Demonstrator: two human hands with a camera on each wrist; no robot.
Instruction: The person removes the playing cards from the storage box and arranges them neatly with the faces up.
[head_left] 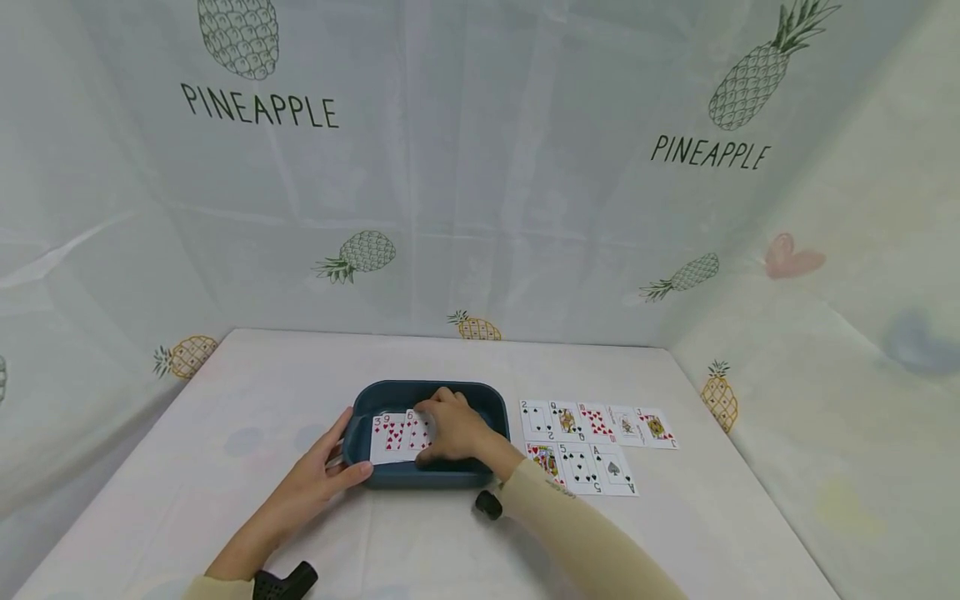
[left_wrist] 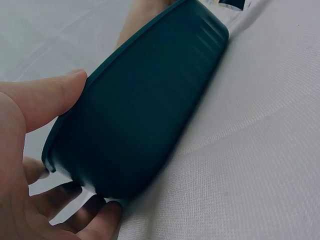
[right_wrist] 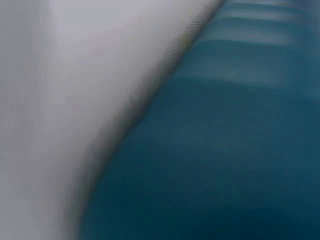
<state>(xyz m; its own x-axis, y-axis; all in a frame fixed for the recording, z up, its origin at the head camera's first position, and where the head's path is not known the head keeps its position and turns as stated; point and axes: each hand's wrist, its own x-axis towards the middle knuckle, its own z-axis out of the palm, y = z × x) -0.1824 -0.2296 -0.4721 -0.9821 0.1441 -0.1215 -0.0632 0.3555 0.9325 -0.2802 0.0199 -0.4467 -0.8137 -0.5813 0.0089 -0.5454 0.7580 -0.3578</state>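
A dark blue tray [head_left: 431, 481] lies lengthwise on the table. My left hand [head_left: 327, 467] holds its left end; in the left wrist view the thumb is on the rim and the fingers curl round the end of the tray wall [left_wrist: 135, 110]. Inside the tray, overlapping cards lie face up at the left: a three [head_left: 377, 446], a nine of hearts [head_left: 393, 435] and a red six [head_left: 416, 429]. My right hand [head_left: 453, 429] reaches into the tray and grips the six between thumb and fingers, covering its right side. The right wrist view shows only the blurred tray wall [right_wrist: 215, 150].
Right of the tray, face-up cards lie in two rows, with a two [head_left: 536, 423] and a joker [head_left: 626, 427] in the back row, and a five [head_left: 579, 468] and an ace of spades [head_left: 614, 471] in front. A pineapple-print curtain [head_left: 480, 183] stands behind the table [head_left: 420, 542].
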